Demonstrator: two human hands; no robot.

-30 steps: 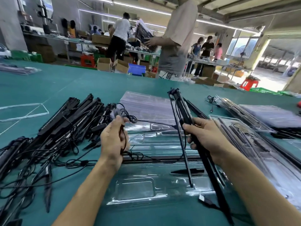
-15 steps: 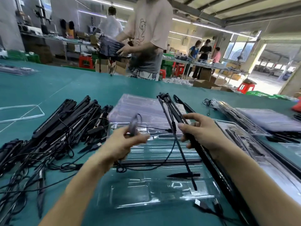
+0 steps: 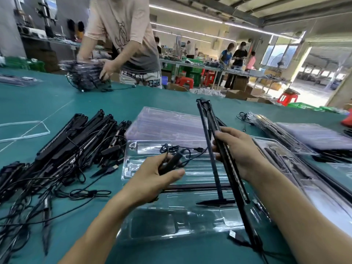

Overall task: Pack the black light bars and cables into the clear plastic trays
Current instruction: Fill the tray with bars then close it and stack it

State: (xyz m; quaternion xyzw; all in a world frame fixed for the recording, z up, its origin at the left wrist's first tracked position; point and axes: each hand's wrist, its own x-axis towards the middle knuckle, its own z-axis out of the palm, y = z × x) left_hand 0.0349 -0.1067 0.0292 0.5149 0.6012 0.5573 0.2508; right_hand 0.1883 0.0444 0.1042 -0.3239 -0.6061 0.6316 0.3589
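A tangled pile of black light bars (image 3: 76,141) lay at the left of the green table (image 3: 114,98). The left hand (image 3: 152,181) curled round a cable's black controller (image 3: 172,161) above the clear plastic tray (image 3: 131,161). The right hand (image 3: 242,151) gripped a light bar (image 3: 239,189), tilted over the tray's right side.

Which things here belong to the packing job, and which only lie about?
Job: light bars in right hand; cable in left hand; clear tray in front; pile of bars and cables; stack of clear trays.
Lying about: red stool; cardboard boxes; green crate.
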